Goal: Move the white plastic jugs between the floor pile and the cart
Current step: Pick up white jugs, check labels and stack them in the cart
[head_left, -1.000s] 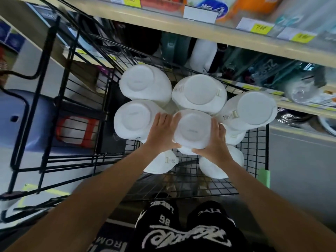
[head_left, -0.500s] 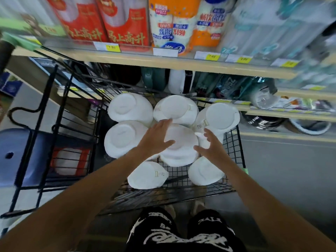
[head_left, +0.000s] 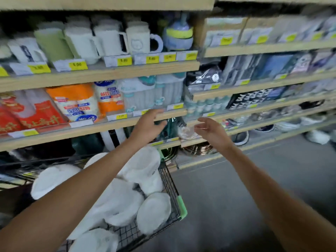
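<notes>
White plastic jugs (head_left: 127, 202) fill our cart (head_left: 174, 193) at roughly seven o'clock in the view, packed bottoms-up against one another inside the black wire basket, some leaning on their neighbours. No floor pile shows in this view, so we cannot say where it lies.

We judge the jugs to be light and probably empty, with thin walls that would flex under a hard squeeze. The smooth plastic looks a little slippery. Their round bases are wide, so we would take one with both palms on opposite sides of the body, or hook a handle if one turns up; none is visible from here.

Our left hand (head_left: 147, 127) hovers above the cart at about twelve o'clock from the jugs, fingers spread and holding nothing. Our right hand (head_left: 211, 131) floats at about one o'clock, over the grey floor (head_left: 236, 197), fingers loosely curled and also empty. Neither hand touches a jug.

Beyond the hands run wooden shelves (head_left: 101, 73) with yellow price tags, holding mugs (head_left: 109, 40) above and orange packs (head_left: 76, 100) below. The picture is blurred, so finer detail is lost.
</notes>
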